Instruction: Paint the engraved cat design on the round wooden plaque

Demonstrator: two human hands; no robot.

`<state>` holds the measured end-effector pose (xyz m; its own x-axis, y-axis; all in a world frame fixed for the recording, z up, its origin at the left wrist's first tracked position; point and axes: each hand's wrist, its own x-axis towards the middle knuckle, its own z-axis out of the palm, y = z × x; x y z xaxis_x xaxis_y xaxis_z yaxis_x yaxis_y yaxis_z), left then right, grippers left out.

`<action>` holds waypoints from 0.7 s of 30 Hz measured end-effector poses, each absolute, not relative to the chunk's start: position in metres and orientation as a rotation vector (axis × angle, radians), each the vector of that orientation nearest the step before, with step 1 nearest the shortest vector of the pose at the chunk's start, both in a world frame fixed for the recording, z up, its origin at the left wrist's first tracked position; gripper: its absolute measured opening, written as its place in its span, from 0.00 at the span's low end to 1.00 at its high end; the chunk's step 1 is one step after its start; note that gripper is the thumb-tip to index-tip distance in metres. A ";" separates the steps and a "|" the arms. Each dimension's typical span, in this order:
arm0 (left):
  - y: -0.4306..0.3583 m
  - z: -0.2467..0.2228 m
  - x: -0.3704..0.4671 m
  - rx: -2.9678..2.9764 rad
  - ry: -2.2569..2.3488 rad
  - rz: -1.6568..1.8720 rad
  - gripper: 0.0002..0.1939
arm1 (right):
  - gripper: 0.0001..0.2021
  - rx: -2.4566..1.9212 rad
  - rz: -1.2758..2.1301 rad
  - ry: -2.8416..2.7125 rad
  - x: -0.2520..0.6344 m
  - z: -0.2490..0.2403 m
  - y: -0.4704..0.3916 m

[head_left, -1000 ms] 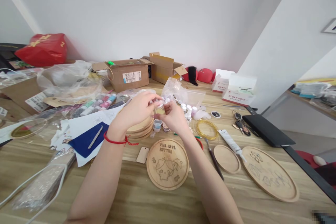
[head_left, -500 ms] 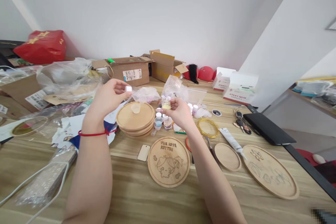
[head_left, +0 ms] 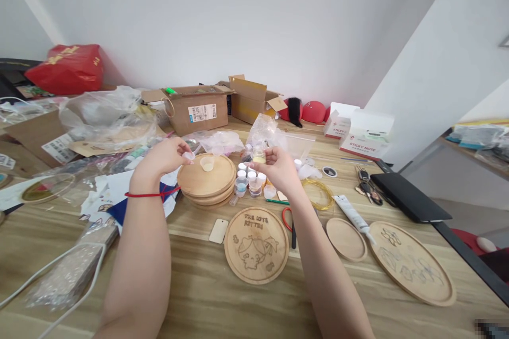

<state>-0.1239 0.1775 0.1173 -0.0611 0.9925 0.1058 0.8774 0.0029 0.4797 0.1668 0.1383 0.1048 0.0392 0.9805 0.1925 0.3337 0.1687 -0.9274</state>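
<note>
My left hand (head_left: 165,161) pinches a small white jar cap (head_left: 189,155) just left of a small clear cup (head_left: 207,163). That cup rests on a stack of round wooden plates (head_left: 202,183). In the fingers of my right hand (head_left: 278,169) is a small clear jar (head_left: 259,156) with pale yellow contents, its top uncovered. Below it stand several white-capped jars (head_left: 241,185), partly hidden by my right hand. A round wooden plate (head_left: 256,265) with a drawn kitten and lettering lies nearer to me, between my forearms.
Cardboard boxes (head_left: 202,116), plastic bags (head_left: 107,116) and papers (head_left: 95,190) crowd the back and left. To the right lie a gold wire coil (head_left: 318,194), a white tube (head_left: 350,213), keys (head_left: 368,188), a black notebook (head_left: 409,196) and a larger drawn plate (head_left: 413,265).
My left hand has come down and slightly left with the cap, which has tilted. The yellow jar has shifted a little to the right in my right hand.
</note>
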 end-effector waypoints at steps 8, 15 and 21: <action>0.178 0.122 -0.117 1.998 1.963 0.376 0.21 | 0.23 -1.376 0.891 -1.514 0.164 0.100 0.140; 0.176 0.120 -0.114 2.002 2.003 0.269 0.21 | 0.18 -1.344 0.990 -1.579 0.161 0.100 0.140; 0.177 0.117 -0.114 1.983 2.000 0.283 0.20 | 0.15 -1.258 1.045 -1.586 0.162 0.102 0.137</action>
<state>-0.1139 0.1767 0.1169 0.0059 0.9968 -0.0796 0.9356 0.0226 0.3524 0.1616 0.1374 0.1017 -0.1463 0.9830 0.1112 0.2858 0.1496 -0.9465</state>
